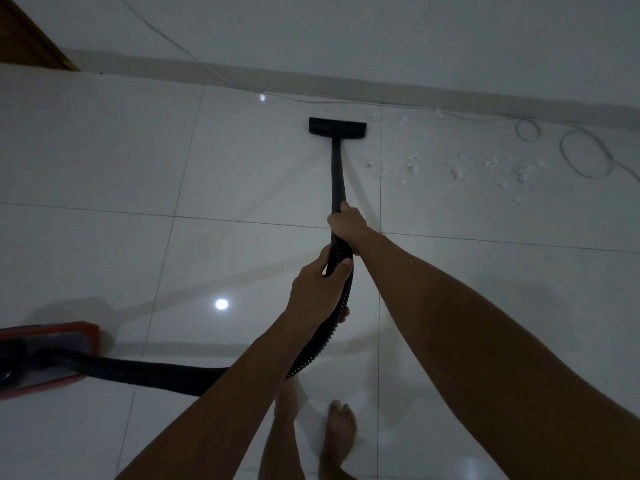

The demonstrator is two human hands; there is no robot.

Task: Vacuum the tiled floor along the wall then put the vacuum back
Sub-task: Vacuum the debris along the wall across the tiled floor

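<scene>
Bare forearms, two, enter from the bottom of the frame and reach toward the centre; below them a bare foot (337,431) stands on the glossy white tiled floor (104,161). Left hand (320,289): fingers curled round the ribbed black hose (322,337) just below where it joins the wand. Right hand (346,221): closed round the black wand (336,174) higher up, nearer the wall. Wand: runs from the hands toward the upper centre of the frame, ending in a flat black floor nozzle (337,128) that lies on the tiles just short of the grey skirting (450,90) at the foot of the wall. Hose: curves down from the left hand, passes behind the left forearm and runs to the lower left, where it enters a red vacuum body (52,355) standing on the floor at the frame's left edge. White scraps of debris (491,168): scattered on the tiles right of the nozzle, near the wall. Thin pale cable (585,154): trails along the skirting and lies in loose loops at the upper right. Wooden panel (24,32): upper left corner. Two bright light reflections show on the tiles left of centre.
</scene>
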